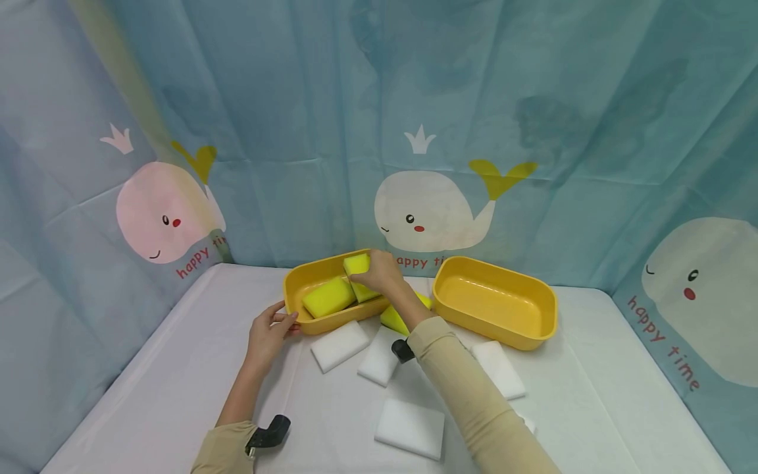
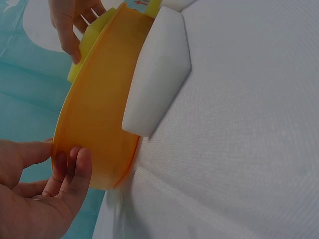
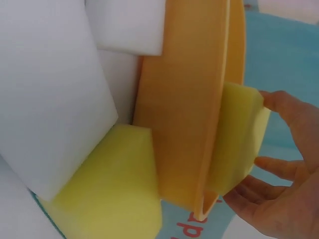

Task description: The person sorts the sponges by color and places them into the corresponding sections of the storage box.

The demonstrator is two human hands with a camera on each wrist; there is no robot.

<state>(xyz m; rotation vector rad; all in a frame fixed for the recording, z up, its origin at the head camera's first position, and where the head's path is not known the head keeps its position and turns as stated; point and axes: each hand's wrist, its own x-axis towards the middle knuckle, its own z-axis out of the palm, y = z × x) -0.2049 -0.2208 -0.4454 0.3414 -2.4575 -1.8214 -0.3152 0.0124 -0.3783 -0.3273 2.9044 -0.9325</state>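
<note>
The left yellow plastic box (image 1: 340, 322) stands at the back of the table. At its left end my left hand (image 1: 266, 337) grips the rim, thumb on top and fingers against the outer wall (image 2: 102, 107). My right hand (image 1: 383, 271) reaches over the box's right part and holds a yellow sponge (image 3: 242, 134) by its edges, tilted and partly inside. Flat beside it in the box lies another yellow sponge (image 1: 328, 297). A third yellow sponge (image 3: 117, 184) is outside, by the box's front right, partly hidden behind my right forearm in the head view.
To the right stands a second yellow box (image 1: 497, 328), with nothing seen inside. Several white sponges lie in front of the boxes: one near the left box (image 1: 340, 345), one at the front (image 1: 410, 428), one near the right box (image 1: 499, 370). A whale-print curtain (image 1: 331, 164) hangs behind.
</note>
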